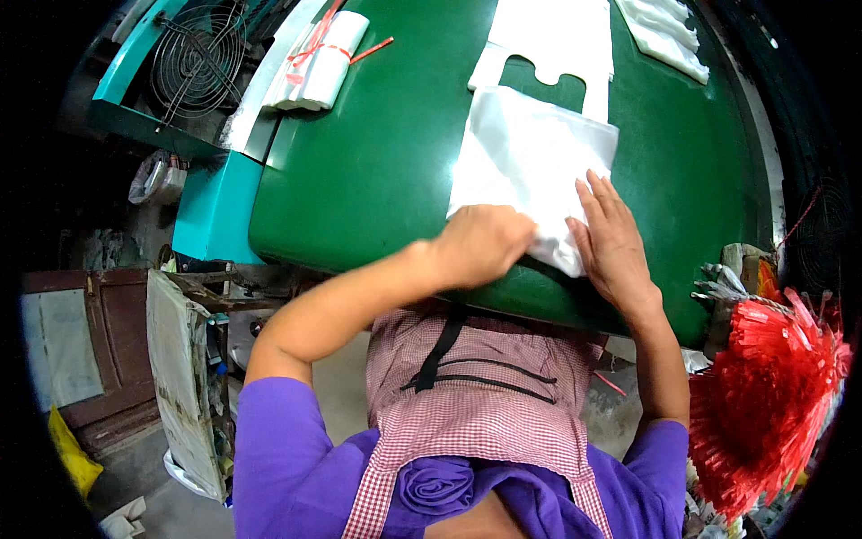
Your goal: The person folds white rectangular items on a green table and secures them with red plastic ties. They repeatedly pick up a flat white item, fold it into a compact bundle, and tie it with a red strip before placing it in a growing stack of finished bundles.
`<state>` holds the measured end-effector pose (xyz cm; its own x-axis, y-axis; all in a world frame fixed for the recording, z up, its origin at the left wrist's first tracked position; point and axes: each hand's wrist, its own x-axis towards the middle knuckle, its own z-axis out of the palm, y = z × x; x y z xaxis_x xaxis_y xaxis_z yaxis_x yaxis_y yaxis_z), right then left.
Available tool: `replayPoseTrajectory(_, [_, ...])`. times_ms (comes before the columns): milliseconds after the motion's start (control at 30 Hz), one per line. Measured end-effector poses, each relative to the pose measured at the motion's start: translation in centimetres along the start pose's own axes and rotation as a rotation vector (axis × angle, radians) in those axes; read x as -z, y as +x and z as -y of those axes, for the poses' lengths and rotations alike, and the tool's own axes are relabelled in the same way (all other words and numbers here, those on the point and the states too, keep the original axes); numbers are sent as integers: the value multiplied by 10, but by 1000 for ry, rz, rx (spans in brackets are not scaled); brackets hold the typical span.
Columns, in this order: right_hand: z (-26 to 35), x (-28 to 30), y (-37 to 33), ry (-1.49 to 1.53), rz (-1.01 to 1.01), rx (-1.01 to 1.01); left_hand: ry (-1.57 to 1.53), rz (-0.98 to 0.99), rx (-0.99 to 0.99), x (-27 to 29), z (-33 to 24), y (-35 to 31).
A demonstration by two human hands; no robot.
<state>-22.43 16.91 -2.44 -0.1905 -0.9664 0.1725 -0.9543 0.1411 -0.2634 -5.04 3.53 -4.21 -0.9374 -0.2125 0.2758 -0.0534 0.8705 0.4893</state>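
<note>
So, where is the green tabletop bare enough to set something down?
Left: between the red-tied white roll and the folded white plastic bag. Right: between that bag and the right edge of the green tabletop, below the upper-right white plastic bundle. The middle is crowded: white vest-handled bags, folded bag, left hand, right hand.

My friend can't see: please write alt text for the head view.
Someone's curled left hand and open right hand touch a white plastic bag on a smooth green tabletop; a red-tied white plastic bundle lies upper left.
</note>
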Motion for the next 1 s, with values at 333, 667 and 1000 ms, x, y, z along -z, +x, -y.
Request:
replayPoseTrajectory(333, [5,-31,-1,95,-13,151,429,-71,-221,1,4,7])
replayPoseTrajectory(667, [-5,-14,-45,2102,5,-574,-173,173,-17,15,39,34])
replayPoseTrajectory(1000, [-24,-24,-22,290,72,428,123,267,-283,31,20,3])
